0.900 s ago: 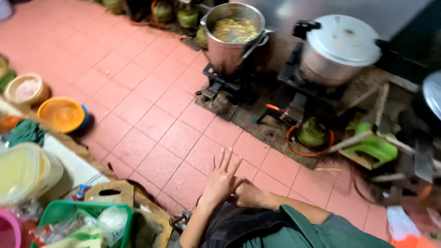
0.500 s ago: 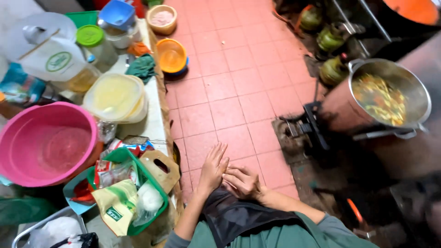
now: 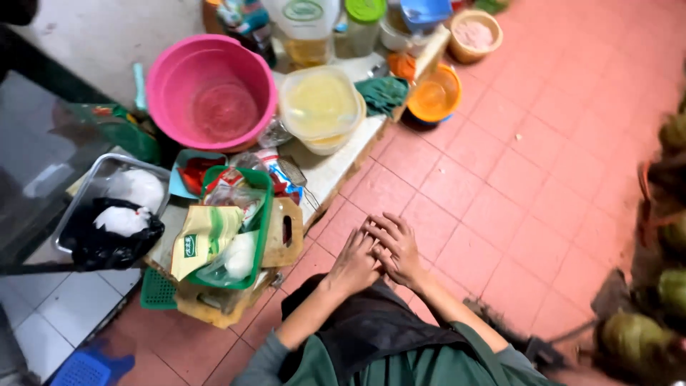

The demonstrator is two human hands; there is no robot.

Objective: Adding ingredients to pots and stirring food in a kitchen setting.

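one pink basin [image 3: 214, 93], empty beside hands [image 3: 379, 254]

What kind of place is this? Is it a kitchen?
Probably a cooking or food-prep area set up low on a red tiled floor. A pink basin, a lidded tub of yellow liquid and a green basket of food packets crowd a low platform.

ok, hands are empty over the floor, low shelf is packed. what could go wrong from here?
The wooden cutting board leans at the shelf edge beside the left hand; a bump could tip it onto the tiles. The green basket is overfilled with packets, which may spill. The right hand overlaps the left, so neither is free.
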